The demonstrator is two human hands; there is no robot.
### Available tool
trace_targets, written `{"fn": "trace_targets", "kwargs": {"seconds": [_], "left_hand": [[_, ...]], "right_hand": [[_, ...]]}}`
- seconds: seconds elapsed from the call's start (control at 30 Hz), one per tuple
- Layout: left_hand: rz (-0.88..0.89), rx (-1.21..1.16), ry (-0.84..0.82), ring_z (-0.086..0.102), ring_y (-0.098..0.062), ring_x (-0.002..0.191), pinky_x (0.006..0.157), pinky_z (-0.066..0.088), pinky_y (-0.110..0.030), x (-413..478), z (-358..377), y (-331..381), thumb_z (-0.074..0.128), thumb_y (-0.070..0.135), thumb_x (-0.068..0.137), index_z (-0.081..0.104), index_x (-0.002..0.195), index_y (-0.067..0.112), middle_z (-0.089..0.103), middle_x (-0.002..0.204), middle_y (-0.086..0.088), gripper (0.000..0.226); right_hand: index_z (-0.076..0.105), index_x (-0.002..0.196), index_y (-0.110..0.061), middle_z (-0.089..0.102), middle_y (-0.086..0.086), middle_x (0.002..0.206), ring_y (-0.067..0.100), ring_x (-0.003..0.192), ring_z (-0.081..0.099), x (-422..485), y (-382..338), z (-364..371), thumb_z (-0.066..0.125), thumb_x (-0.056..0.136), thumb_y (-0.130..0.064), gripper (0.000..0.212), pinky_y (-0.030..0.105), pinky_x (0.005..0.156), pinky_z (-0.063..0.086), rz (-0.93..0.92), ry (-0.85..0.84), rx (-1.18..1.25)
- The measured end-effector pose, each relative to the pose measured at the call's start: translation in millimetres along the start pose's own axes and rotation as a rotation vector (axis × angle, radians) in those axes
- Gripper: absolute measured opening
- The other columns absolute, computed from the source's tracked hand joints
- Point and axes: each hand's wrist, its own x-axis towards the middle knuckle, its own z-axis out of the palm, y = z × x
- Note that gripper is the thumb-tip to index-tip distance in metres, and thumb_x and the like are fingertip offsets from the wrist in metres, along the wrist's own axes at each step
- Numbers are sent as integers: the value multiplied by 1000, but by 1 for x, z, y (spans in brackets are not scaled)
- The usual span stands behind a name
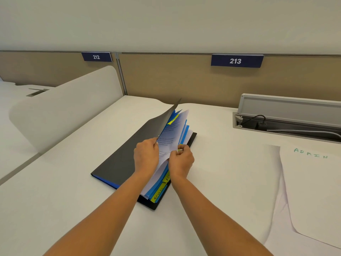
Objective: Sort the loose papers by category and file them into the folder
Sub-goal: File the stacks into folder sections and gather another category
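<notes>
A black folder (121, 156) lies on the white desk, its front cover lifted partway. Inside are blue dividers (185, 133) with yellow handwritten tabs (159, 194) and printed white pages (172, 133). My left hand (146, 156) grips the lifted cover and the left edge of the raised pages. My right hand (181, 160) pinches the right edge of those pages by a small yellow tab. At the right, loose white sheets (313, 191) lie flat, the top one marked "ADMIN" in green.
An open cable tray (287, 122) with a plug and cord is sunk into the desk at the back right. A beige partition (184, 80) with signs 212 and 213 closes off the back. A white curved divider (64, 106) stands at the left.
</notes>
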Motion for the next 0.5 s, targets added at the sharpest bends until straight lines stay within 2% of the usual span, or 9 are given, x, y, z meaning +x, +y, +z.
{"fn": "trace_targets", "kwargs": {"seconds": [0.07,0.1,0.13,0.2,0.33,0.43,0.5], "left_hand": [[3,13,2,46,-20,59,45,28,-19,-1,-1,2,36,11,98,58,76,2,55,68,-5,32],[1,18,8,44,-20,58,45,26,-19,-1,-1,3,36,11,98,55,73,3,51,64,-5,32],[-2,20,17,43,-20,58,46,26,-21,-1,-1,2,37,11,97,56,73,2,50,62,-7,32],[-7,22,9,46,-19,59,49,31,-23,-2,0,1,37,12,98,62,82,0,59,69,-11,32],[-2,2,-58,60,-20,68,49,40,-16,-4,2,-3,35,19,100,63,105,6,69,97,-10,32],[-20,-4,-76,67,-21,75,50,41,-14,-6,5,-3,35,22,100,58,121,12,68,105,-10,33],[-28,9,-74,67,-21,77,52,42,-16,-8,7,-2,35,24,100,55,126,13,68,107,-10,35]], "right_hand": [[58,107,-3,60,10,85,18,78,53,-4,3,5,46,89,0,21,23,72,45,-27,-43,-49],[57,108,-3,62,12,91,18,81,52,-6,5,8,45,90,0,22,16,68,41,-35,-70,-78],[55,109,-3,62,13,96,16,81,50,-7,6,10,44,91,0,21,11,60,35,-33,-103,-106],[52,111,-3,60,12,101,13,80,48,-8,7,11,45,93,-1,20,10,55,33,-11,-162,-149],[51,109,-2,59,13,105,16,85,51,1,12,4,48,92,-3,17,22,68,39,-2,-215,-174],[52,112,-3,59,13,111,21,96,57,6,16,-2,53,92,-10,21,23,73,43,-67,-227,-211],[51,117,-4,57,11,116,20,103,55,7,19,-6,53,93,-12,25,22,79,43,-108,-206,-220]]}}
